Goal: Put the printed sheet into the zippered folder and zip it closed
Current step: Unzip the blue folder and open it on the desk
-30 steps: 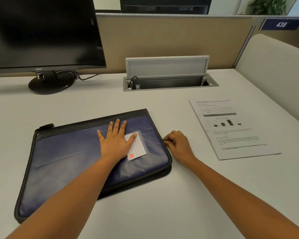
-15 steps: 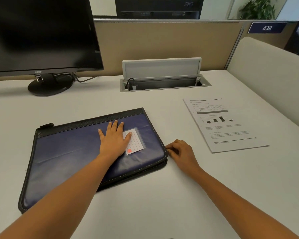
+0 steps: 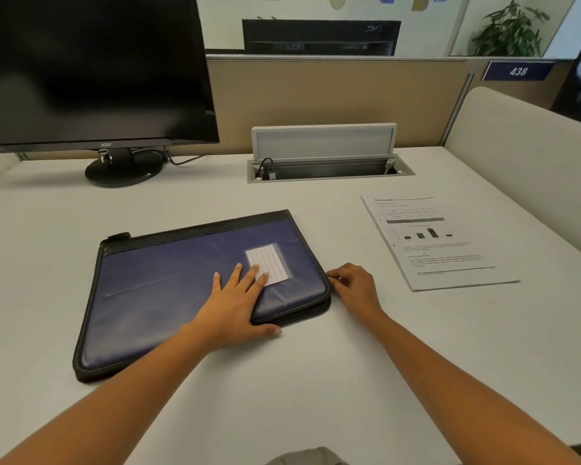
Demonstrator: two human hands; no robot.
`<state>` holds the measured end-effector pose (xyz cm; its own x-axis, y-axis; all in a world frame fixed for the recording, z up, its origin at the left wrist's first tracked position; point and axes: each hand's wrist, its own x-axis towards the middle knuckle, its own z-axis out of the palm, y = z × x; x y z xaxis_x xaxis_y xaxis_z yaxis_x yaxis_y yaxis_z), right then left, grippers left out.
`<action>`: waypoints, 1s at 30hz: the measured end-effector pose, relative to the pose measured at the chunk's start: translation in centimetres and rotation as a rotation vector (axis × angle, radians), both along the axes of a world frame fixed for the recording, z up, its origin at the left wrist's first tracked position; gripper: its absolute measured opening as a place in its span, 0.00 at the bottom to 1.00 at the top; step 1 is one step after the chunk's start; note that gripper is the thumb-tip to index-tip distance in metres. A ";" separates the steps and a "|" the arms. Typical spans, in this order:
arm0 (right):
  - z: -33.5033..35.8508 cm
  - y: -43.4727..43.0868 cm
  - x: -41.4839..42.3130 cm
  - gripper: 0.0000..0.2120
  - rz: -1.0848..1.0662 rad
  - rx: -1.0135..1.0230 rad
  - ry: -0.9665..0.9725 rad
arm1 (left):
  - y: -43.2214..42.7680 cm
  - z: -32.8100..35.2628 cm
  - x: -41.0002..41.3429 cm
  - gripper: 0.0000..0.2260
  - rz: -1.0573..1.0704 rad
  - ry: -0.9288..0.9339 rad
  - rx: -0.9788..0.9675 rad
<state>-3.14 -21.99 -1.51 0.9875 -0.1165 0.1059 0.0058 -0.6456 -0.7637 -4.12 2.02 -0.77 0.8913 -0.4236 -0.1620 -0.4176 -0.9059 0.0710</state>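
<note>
A navy zippered folder with black trim and a lined label pocket lies flat on the white desk. My left hand presses flat on its near right part, fingers spread, thumb over the front edge. My right hand sits at the folder's right edge near the front corner, fingers curled and pinching at the zipper there; the pull itself is hidden by my fingers. The printed sheet, with a table and a bar chart, lies flat on the desk to the right, untouched.
A dark monitor on a round stand stands at the back left. An open cable box with a raised lid sits at the back centre. A beige partition borders the desk's right side.
My left hand slid back toward the folder's front edge, uncovering the label. My right hand stayed at the folder's right edge. The camera tilted up.
</note>
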 end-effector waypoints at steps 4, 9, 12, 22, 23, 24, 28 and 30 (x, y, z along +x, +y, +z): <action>-0.2 0.0 -0.6 0.08 -0.013 -0.022 0.000 | -0.1 0.4 -0.4 0.42 -0.024 -0.003 0.087; -0.3 -0.1 -1.8 0.07 -0.034 -0.029 -0.031 | -0.4 0.8 -0.5 0.37 -0.059 -0.020 0.162; -0.4 -0.3 -2.8 0.06 -0.040 0.008 -0.042 | -0.7 0.9 -0.4 0.36 -0.061 -0.013 0.177; -0.7 0.7 -4.1 0.08 -0.152 0.043 -0.069 | -2.7 1.0 0.6 0.33 -0.034 -0.056 0.189; -0.7 0.8 -4.1 0.08 -0.171 0.031 -0.073 | -2.9 0.9 0.7 0.33 -0.030 -0.061 0.189; -0.7 1.0 -4.0 0.08 -0.188 0.017 -0.073 | -3.0 0.9 0.8 0.33 -0.027 -0.063 0.188; -0.7 1.4 -3.7 0.09 -0.246 -0.036 -0.057 | -3.3 0.6 1.2 0.34 -0.007 -0.069 0.181; -0.7 1.3 -3.5 0.09 -0.272 -0.061 -0.048 | -3.5 0.6 1.3 0.34 0.005 -0.071 0.168</action>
<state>-6.68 -20.67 -2.23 0.9145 -0.3685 0.1668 -0.1388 -0.6733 -0.7263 -2.84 -1.50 -0.21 0.9050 -0.3912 -0.1671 -0.4115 -0.9046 -0.1111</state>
